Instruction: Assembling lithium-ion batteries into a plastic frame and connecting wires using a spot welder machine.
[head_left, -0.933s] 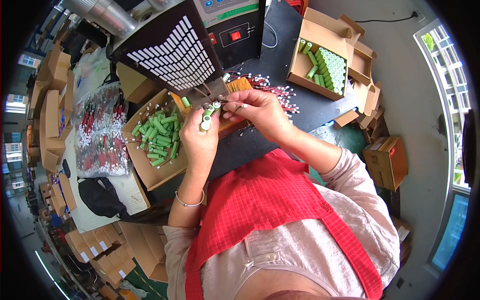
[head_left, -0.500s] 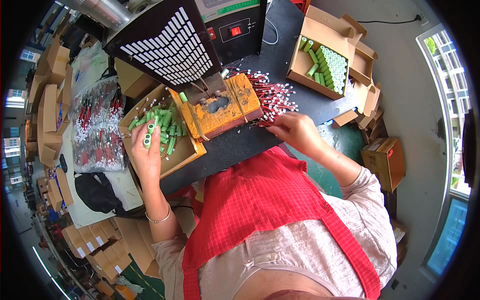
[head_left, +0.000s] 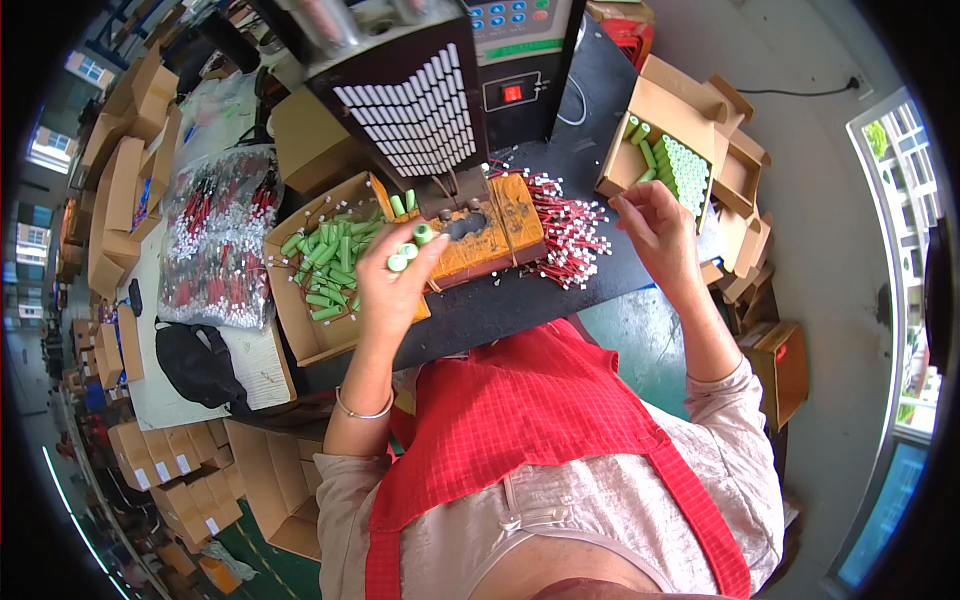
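Observation:
My left hand [head_left: 392, 285] is closed around three green cylindrical battery cells [head_left: 398, 262], their pale ends facing up. It hovers over the left end of an orange block [head_left: 520, 215], which is bound with rubber bands and has a dark worn hollow. Two more green cells [head_left: 397, 205] stand at the block's far left corner, beneath the thin rods of a black spot-welder-like machine [head_left: 400, 105]. My right hand [head_left: 655, 225] is raised with fingertips pinched together, between a heap of red wire leads with white connectors [head_left: 570, 235] and the box of cells. What the pinch holds is too small to tell.
An open cardboard box [head_left: 655, 95] with rows of green cells sits at the far right. Left of the block, a cardboard tray [head_left: 330, 350] holds loose cells with leads. Bagged wire leads [head_left: 215, 240] and a black cloth item [head_left: 195, 365] lie on the left table.
My left hand has moved right with the cells, from the tray to the block. My right hand has risen from the wire heap toward the box of cells. The view has shifted.

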